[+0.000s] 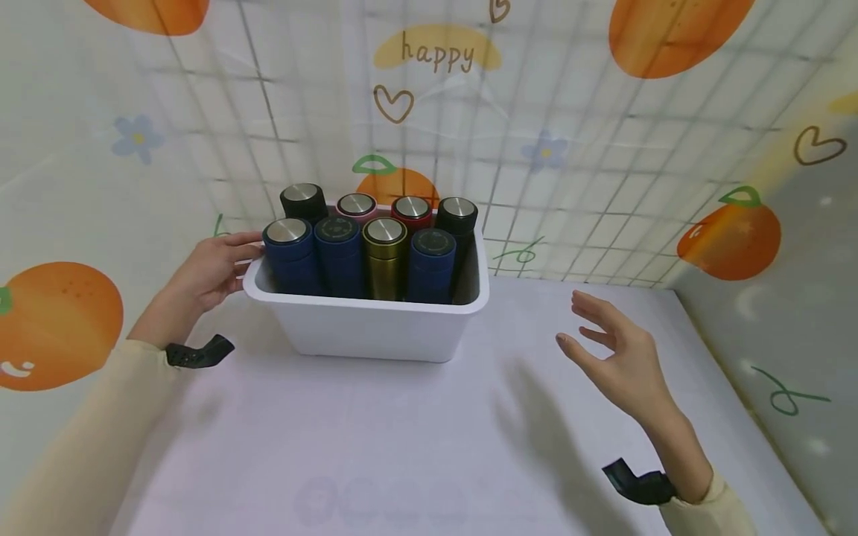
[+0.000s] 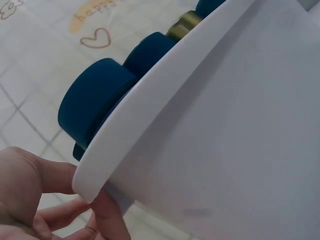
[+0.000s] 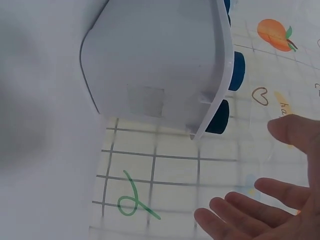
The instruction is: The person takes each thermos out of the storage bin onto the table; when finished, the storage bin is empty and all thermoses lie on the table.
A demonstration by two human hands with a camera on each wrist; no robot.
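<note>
A white plastic bin [image 1: 375,327] stands on the table, packed with several upright thermos bottles. The front row has blue bottles [image 1: 291,260] and a gold bottle [image 1: 386,264]; behind are black bottles [image 1: 303,201], a red bottle [image 1: 412,211] and a pink one [image 1: 357,204]. At the bin's left end, my left hand [image 1: 209,269] grips the rim [image 2: 95,172], with fingers on both sides of it in the left wrist view. My right hand [image 1: 620,353] is held in the air to the right of the bin, apart from it, fingers spread and loosely bent, holding nothing.
A white tabletop [image 1: 375,432] extends in front of the bin. Behind it hangs a pale printed sheet [image 1: 570,208] with oranges and hearts over a wire grid. Sheeted walls also stand at left and right. Each wrist wears a black strap [image 1: 640,484].
</note>
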